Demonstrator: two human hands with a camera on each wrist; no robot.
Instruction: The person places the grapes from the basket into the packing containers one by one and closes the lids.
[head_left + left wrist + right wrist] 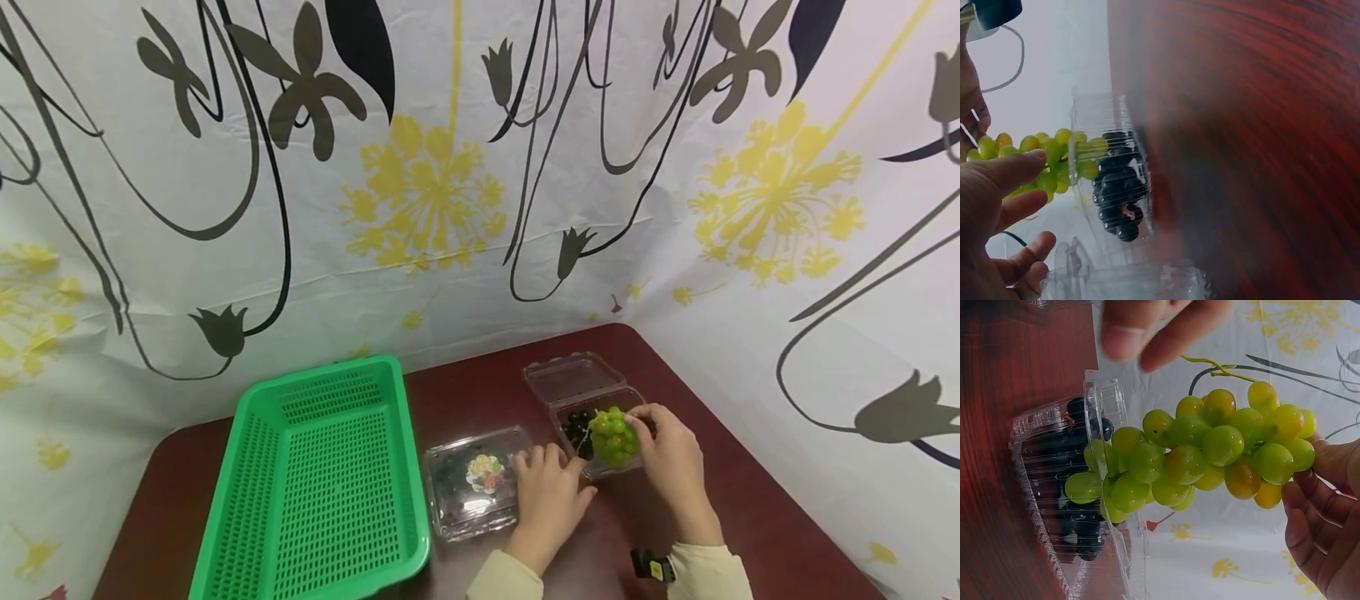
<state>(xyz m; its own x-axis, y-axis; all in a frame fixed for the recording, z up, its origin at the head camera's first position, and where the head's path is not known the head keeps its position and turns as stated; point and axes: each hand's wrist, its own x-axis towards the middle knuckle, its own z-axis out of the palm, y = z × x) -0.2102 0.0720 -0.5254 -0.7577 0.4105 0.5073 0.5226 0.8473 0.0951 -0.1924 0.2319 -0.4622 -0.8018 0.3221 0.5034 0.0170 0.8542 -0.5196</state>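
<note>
My right hand [672, 460] pinches one end of a bunch of green grapes [613, 437]. The other end of the bunch dips into an open clear plastic container [1119, 506]. Black grapes [1119, 187] lie in that container, under the lower green ones. My left hand [547, 498] has its fingers loosely spread between this container and a second, closed clear container [465, 500] with a round fruit sticker on its lid. In the left wrist view, its thumb overlaps the green grapes. From the right wrist, its fingertips [1124, 344] show above the bunch, apart from it.
A large green plastic basket [408, 467] with slotted walls stands on the left of the dark red table [480, 379]. The open container's hinged lid [573, 379] lies back toward the patterned cloth wall [450, 308]. A black strap device [651, 567] sits at my right wrist.
</note>
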